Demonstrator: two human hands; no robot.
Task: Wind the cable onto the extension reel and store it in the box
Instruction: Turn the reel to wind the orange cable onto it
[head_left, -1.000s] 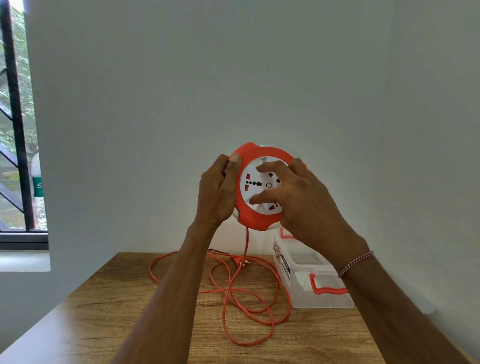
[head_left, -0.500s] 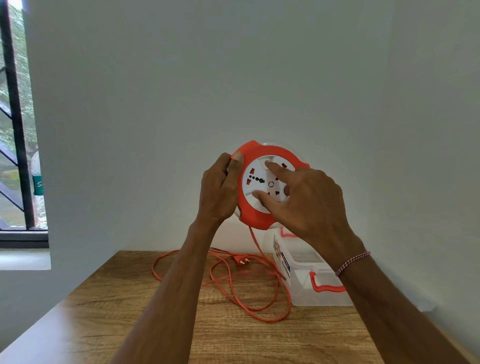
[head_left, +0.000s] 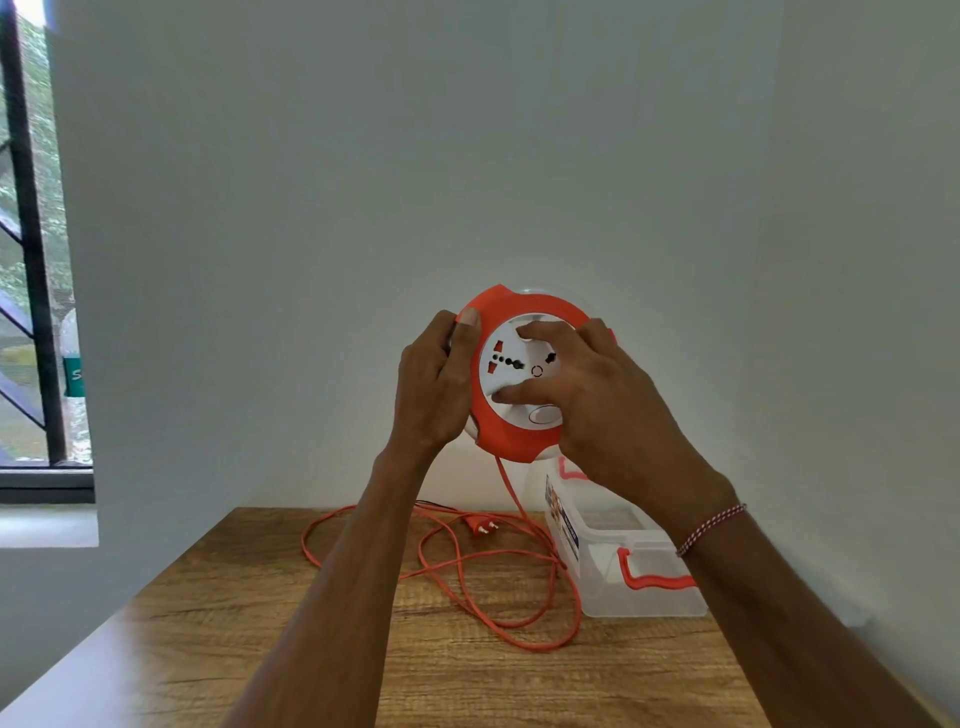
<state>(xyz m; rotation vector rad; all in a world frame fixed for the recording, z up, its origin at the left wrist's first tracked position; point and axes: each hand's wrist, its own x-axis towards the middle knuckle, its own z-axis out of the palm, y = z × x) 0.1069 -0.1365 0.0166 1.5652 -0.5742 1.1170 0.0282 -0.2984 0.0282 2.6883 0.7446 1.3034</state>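
Observation:
I hold a round orange extension reel (head_left: 511, 434) with a white socket face up in front of the wall. My left hand (head_left: 431, 384) grips its left rim. My right hand (head_left: 587, 395) lies on the white centre disc, fingers spread over it. An orange cable (head_left: 493, 597) hangs from the reel's bottom and lies in loose loops on the wooden table (head_left: 260, 623). Its plug (head_left: 480, 526) rests near the wall. A clear plastic box (head_left: 613, 577) with orange latches stands open at the right, beside the loops.
The table stands in a corner, with white walls behind and to the right. A barred window (head_left: 31, 260) with a sill is at the left, and a bottle (head_left: 72, 374) stands behind the wall edge there.
The white centre disc has turned under my right hand's fingers. The cable loops on the table have shrunk and drawn toward the wall and the box.

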